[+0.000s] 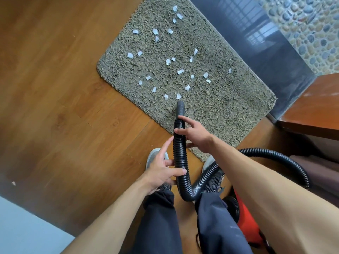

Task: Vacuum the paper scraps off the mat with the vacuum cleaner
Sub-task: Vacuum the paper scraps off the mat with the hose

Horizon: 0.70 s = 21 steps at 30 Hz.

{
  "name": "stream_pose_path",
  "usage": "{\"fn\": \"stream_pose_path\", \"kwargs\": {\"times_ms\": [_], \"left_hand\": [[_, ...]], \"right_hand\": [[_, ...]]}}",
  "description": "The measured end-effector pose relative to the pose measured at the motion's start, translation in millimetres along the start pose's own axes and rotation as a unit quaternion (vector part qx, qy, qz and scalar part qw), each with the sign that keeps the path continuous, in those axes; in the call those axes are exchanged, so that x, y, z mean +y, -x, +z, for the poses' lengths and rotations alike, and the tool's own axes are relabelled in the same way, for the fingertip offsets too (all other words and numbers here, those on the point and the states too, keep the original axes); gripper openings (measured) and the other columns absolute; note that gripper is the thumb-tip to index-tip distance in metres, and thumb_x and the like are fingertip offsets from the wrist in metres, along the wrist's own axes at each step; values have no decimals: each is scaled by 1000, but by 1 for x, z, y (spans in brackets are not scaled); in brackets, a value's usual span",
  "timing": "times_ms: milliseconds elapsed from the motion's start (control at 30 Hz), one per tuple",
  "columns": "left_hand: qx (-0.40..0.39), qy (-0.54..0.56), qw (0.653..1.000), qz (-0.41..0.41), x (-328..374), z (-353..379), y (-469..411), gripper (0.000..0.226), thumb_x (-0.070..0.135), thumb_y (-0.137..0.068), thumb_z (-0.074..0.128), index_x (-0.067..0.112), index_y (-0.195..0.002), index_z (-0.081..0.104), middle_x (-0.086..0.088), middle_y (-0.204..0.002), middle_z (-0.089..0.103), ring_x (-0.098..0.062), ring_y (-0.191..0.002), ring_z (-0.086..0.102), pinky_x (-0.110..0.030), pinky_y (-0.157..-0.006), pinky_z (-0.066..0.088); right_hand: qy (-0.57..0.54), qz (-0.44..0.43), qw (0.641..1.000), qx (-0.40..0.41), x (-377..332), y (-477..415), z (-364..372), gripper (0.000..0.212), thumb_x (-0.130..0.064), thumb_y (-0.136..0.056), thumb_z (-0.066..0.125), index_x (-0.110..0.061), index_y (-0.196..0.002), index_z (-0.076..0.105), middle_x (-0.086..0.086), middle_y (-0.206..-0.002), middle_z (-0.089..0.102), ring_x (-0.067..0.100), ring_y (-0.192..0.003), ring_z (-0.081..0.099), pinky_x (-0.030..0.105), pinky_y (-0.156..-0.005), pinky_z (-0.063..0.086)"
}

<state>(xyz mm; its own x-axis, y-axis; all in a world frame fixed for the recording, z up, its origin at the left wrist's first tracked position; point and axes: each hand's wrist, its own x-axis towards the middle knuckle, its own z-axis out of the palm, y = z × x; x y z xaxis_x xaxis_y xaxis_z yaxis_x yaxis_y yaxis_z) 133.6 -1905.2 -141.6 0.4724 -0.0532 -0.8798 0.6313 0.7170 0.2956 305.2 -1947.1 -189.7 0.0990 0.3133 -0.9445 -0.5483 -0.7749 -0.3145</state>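
A grey-green shaggy mat (225,107) lies on the wooden floor with several white paper scraps (168,61) scattered over it. The vacuum cleaner's black ribbed hose (180,154) runs up between my hands, and its smooth nozzle (180,108) rests at the mat's near edge, just short of the closest scrap (178,96). My left hand (161,170) grips the hose low down, thumb across its front and index finger stretched up along it. My right hand (195,133) holds the hose higher up, fingers laid over it and thumb beneath.
The red vacuum cleaner body (246,222) stands behind my right leg, with the hose looping off to the right (286,156). A wooden table corner (315,110) juts in at right. A dark sill (256,44) borders the mat's far side. My shoes (156,154) stand at the mat's corner.
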Motion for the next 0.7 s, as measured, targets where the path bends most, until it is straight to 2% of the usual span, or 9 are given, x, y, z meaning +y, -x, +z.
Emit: {"fn": "stream_pose_path", "kwargs": {"times_ms": [100,200,267,367,533,700], "left_hand": [[-3,-9,1000,14,10,-1,-2,104,-4,-80,77,58,-145,24,-19,-105,69,-22,-76,72,-36,-57,56],[-1,-13,1000,22,20,-1,-5,103,-3,-80,78,61,-141,26,-19,-104,70,-25,-81,72,-39,-62,58],[2,-17,1000,20,23,0,-8,102,-3,-80,78,62,-140,27,-19,-102,71,-25,-81,72,-41,-64,58],[10,-18,1000,16,26,1,-12,103,-3,-79,78,63,-140,27,-17,-100,72,-23,-80,72,-34,-56,55],[20,-17,1000,14,25,5,-17,101,-2,-80,78,67,-135,28,-19,-106,74,-31,-97,73,-39,-63,57],[21,-17,1000,13,28,11,-23,102,-2,-81,77,66,-138,28,-18,-106,73,-25,-90,73,-36,-61,56]], "right_hand": [[21,0,1000,-11,-11,-4,-4,62,-7,-90,66,-29,-144,44,10,-114,66,23,-85,69,39,-64,59],[23,4,1000,-14,-22,-7,-9,63,-7,-90,66,-28,-144,44,10,-115,65,23,-85,68,39,-66,59],[26,6,1000,-16,-26,-9,-10,63,-6,-90,66,-27,-145,43,11,-115,65,23,-84,68,37,-64,58],[31,2,999,-21,-29,-14,-10,65,-5,-90,65,-27,-146,41,12,-115,65,22,-82,69,35,-58,57],[38,-7,999,-33,-28,-19,-15,67,-4,-90,65,-26,-147,40,13,-117,65,24,-85,72,36,-60,58],[14,-23,999,-26,-29,-17,-24,65,-2,-91,63,-25,-147,40,15,-114,65,21,-80,72,35,-58,58]]}}
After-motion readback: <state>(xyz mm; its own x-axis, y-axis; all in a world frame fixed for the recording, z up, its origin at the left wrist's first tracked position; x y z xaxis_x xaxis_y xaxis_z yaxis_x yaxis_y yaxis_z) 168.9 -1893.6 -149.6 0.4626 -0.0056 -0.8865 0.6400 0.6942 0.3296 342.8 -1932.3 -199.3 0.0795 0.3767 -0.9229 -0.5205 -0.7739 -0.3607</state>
